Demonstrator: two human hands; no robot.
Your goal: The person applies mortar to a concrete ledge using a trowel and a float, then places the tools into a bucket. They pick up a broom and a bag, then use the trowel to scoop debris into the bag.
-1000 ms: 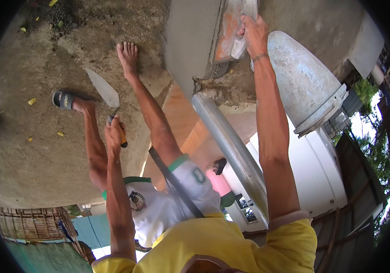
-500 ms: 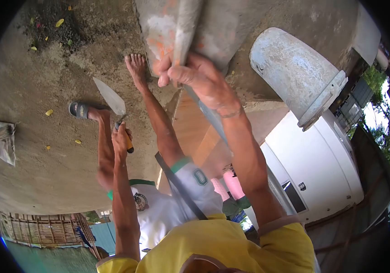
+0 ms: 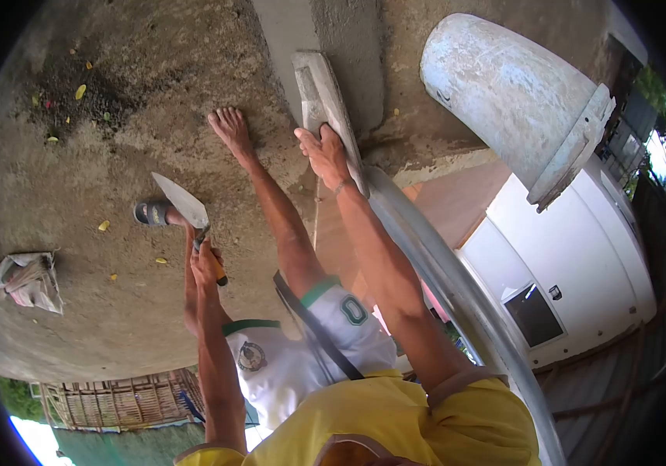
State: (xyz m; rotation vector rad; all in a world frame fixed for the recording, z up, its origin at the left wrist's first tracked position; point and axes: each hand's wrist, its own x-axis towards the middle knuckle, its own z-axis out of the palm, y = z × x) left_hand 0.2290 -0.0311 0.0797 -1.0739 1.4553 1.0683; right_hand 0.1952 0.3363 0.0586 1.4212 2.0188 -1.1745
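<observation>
My left hand (image 3: pixel 206 262) is closed around the handle of a pointed trowel (image 3: pixel 180 200). Its bare metal blade points up and to the left, over the ground near the sandalled foot. My right hand (image 3: pixel 325 158) grips the handle of a long, mortar-smeared plastering float (image 3: pixel 337 109). The float's board overlaps the lower end of a grey rendered concrete face (image 3: pixel 348 58), whose surface looks wet and fairly smooth. Fingers of the right hand wrap the handle's near end, with the thumb along it.
A scuffed pale blue bucket (image 3: pixel 504 93) is at the right. Beside my right arm runs a curved metal pipe (image 3: pixel 457 299), with a large white rounded body (image 3: pixel 573 256) beyond. A crumpled sack (image 3: pixel 31 281) lies on the ground at left, near a bamboo fence (image 3: pixel 119 400).
My right hand has moved away from the camera and the float has swung from edge-on to lying along the rendered face. My left hand still holds the trowel. The view has shifted slightly.
</observation>
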